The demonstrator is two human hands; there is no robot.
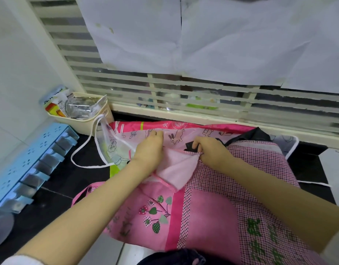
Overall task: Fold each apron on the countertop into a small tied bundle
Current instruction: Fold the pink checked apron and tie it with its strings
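A pink apron (pixel 208 213) with checked panels and a strawberry print lies over the black countertop (pixel 59 188), hanging past its front edge. Its upper corner is turned back, showing a pale pink underside (pixel 176 169). My left hand (pixel 149 148) grips that fabric at the upper edge, fingers curled. My right hand (pixel 208 148) pinches the checked hem beside a black piece of cloth (pixel 191 145). Behind lies a light apron with rabbit drawings (pixel 176 136) and white ties (pixel 84 150). A dark apron (pixel 256 133) shows at the back right.
A cream basket (pixel 92 121) with packets and a glass stands at the back left corner. A blue hook rack (pixel 29 167) is fixed along the left wall. A louvred window (pixel 184 96) covered with paper sheets runs behind the counter.
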